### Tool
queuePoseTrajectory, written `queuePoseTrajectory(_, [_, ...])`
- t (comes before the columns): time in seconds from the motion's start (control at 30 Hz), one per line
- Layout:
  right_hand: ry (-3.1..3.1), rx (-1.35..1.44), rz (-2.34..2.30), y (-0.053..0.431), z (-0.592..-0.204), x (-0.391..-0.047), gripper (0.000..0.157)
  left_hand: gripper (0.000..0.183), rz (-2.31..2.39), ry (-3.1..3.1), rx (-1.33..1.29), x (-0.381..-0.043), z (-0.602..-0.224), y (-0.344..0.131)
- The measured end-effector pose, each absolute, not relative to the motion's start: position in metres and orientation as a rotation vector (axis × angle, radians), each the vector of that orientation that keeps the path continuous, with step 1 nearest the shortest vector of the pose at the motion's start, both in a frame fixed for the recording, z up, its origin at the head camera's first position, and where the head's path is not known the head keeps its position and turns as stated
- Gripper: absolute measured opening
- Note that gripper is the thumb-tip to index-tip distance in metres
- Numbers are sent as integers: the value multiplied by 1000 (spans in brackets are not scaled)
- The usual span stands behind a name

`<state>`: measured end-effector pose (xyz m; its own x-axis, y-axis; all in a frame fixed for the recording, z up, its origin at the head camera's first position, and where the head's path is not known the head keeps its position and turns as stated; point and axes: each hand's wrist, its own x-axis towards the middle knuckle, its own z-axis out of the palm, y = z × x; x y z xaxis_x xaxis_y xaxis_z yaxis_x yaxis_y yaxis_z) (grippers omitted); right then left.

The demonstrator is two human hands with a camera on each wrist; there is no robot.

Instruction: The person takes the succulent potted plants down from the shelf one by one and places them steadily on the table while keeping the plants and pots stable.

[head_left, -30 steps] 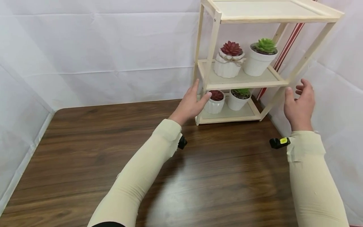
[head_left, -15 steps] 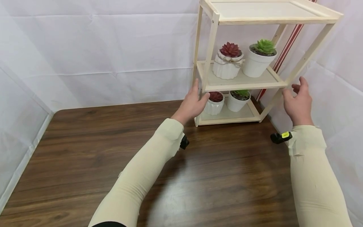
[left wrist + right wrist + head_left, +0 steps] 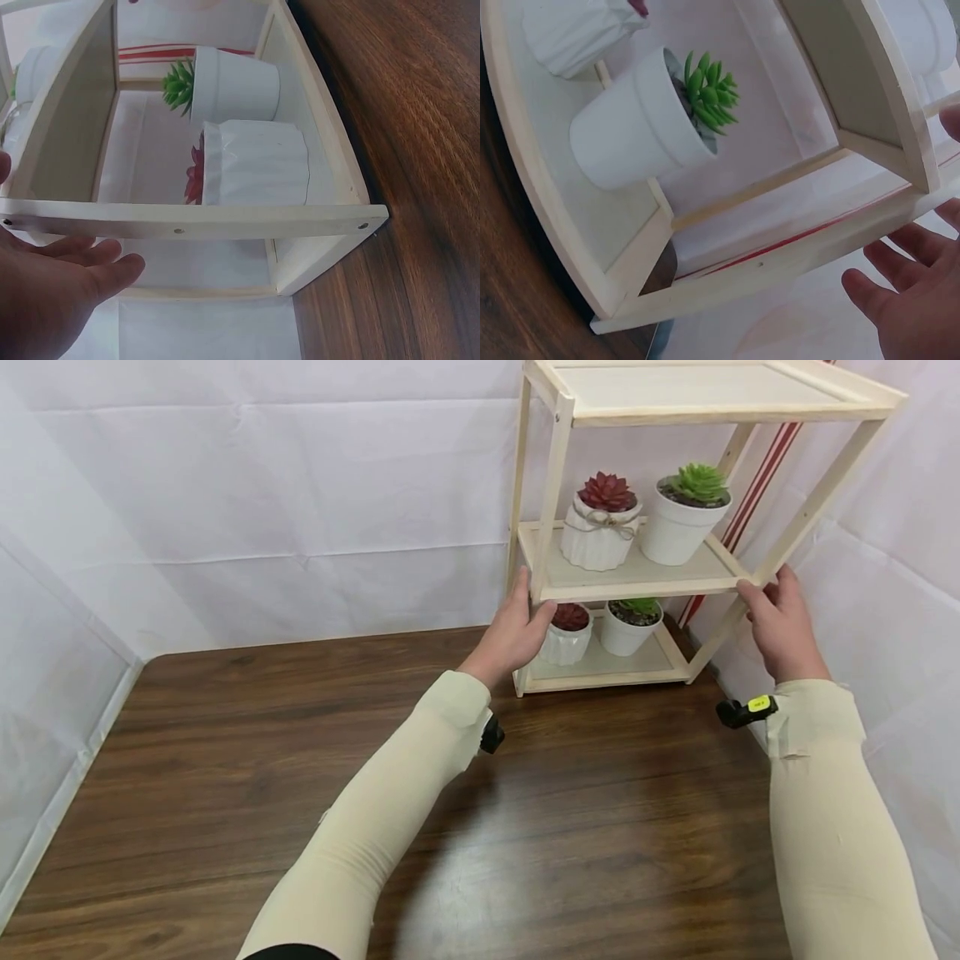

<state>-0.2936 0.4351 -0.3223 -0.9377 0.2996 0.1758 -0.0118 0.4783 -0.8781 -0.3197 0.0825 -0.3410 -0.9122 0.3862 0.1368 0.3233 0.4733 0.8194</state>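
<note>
At the upper right of the frame stands the three-tier wooden shelf rack [image 3: 701, 383], upright on the dark wood-grain table [image 3: 315, 777]. What has just changed is the right hand [image 3: 783, 628]: seen well off the rack's side a second ago, it has come in to the right front post [image 3: 829, 493], with thumb tip at the end of the middle shelf's front rail and fingers on the post's outer side. Both sides of the rack therefore now have a hand at them, at about middle-shelf height. The left hand [image 3: 512, 635] keeps its place at the left front post [image 3: 557, 485], its grip wide, fingers straight along the outside and thumb in front. The right grip has narrowed about its post, but whether it holds the wood I cannot tell. On the middle shelf [image 3: 645, 589] sit a red succulent in a ribbed, twine-tied white pot [image 3: 596, 539] and a green succulent in a plain white pot [image 3: 680, 527]; a similar pair fills the lower shelf [image 3: 607, 681], partly hidden by the middle rail. White sheeting [image 3: 900, 652] at the right edge of the frame crowds the right hand's outer side.
</note>
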Motion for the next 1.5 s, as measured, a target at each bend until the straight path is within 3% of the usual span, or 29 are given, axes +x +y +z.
queuePoseTrajectory(0.5, [-2351,-288,1496,433,-322,-301,49,65,1482,2657,657,-319,-341,84])
queuePoseTrajectory(1.5, [-1950,-278,2096,441,-324,-305,34,56,1509,2677,646,-320,-339,83])
